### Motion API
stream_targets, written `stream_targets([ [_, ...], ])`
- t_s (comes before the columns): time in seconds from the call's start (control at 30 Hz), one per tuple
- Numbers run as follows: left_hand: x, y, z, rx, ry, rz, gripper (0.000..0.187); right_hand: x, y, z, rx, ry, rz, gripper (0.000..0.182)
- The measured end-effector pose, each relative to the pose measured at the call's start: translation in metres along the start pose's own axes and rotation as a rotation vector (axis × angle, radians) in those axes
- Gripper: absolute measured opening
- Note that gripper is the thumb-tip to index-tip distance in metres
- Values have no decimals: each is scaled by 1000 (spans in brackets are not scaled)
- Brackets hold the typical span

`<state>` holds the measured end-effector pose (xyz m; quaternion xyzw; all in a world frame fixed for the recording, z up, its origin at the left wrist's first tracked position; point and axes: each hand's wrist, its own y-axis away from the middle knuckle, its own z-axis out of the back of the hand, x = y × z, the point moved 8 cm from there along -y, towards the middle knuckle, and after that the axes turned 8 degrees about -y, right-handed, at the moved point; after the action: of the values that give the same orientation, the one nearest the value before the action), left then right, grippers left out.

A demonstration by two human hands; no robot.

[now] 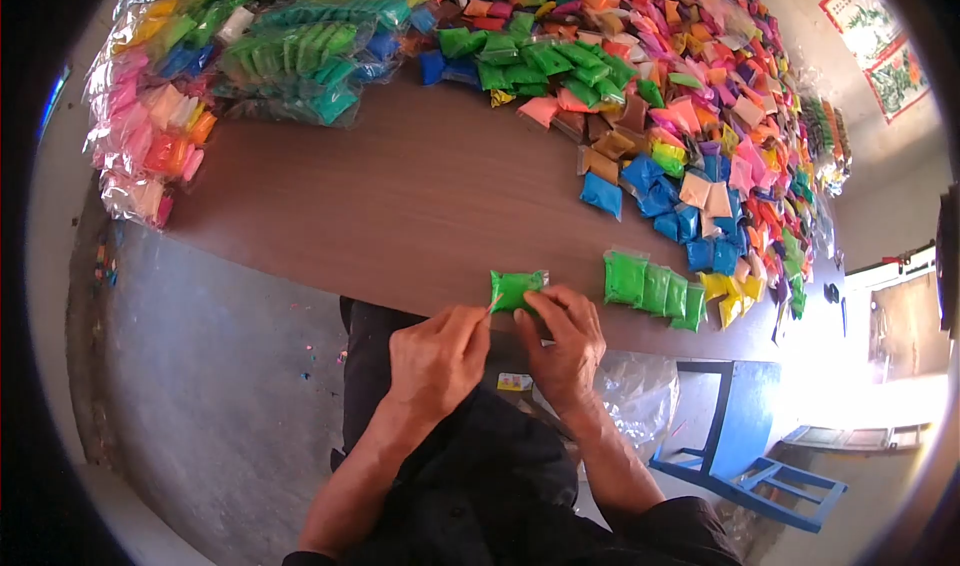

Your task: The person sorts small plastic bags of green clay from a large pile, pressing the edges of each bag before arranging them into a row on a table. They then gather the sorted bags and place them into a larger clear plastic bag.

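A small clear packet of bright green material (pixel 513 288) lies at the table's near edge. My right hand (pixel 566 351) has its thumb and forefinger closed on the packet's lower right side. At the packet's left side is my left hand (pixel 436 358), its fingers curled into a pinch. A thin reddish sliver (pixel 495 304) shows at those left fingertips against the packet; what it is, I cannot make out. To the right, several similar green packets (pixel 650 288) lie overlapped in a row.
A large heap of loose coloured packets (pixel 690 116) covers the brown table's (pixel 400 186) back and right. Bagged packets (pixel 300 51) are stacked at the back left. Below the table stand a blue stool (pixel 745 421) and a clear plastic bag (pixel 640 396).
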<state>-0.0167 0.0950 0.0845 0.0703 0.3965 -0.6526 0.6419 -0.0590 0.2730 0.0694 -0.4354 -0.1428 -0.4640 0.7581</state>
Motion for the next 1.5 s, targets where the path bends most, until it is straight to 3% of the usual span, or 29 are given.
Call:
stream_targets([
  [0.13, -9, -7, -28, 101, -115, -51, 9, 0, 2, -4, 10, 32, 59, 27],
  [0.27, 3, -20, -23, -1, -314, -112, 14, 2, 2, -4, 6, 60, 71, 27],
  [0.43, 14, -24, -7, -33, -216, -65, 13, -1, 4, -5, 15, 50, 56, 29],
  [0.57, -15, -21, -38, 146, -213, -150, 12, -6, 9, -6, -10, 38, 90, 30],
  [0.67, -15, -28, -38, 114, -254, -179, 12, -6, 8, -5, -2, 27, 90, 29],
  [0.8, 12, -39, -32, 141, -379, -60, 16, -3, 5, -3, -24, 8, 86, 28],
  [0.93, -15, -32, -25, 71, -264, -183, 17, -4, 7, -3, -33, 1, 73, 27],
  [1.23, 7, -43, -20, 94, -284, -33, 19, -2, 4, -1, -17, 16, 81, 24],
  [1.33, -2, -32, -24, 47, -195, -141, 13, -1, 5, -3, -35, 12, 85, 24],
  [1.5, 47, -30, -16, -2, -292, 69, 8, 0, 2, -1, -26, 15, 73, 24],
])
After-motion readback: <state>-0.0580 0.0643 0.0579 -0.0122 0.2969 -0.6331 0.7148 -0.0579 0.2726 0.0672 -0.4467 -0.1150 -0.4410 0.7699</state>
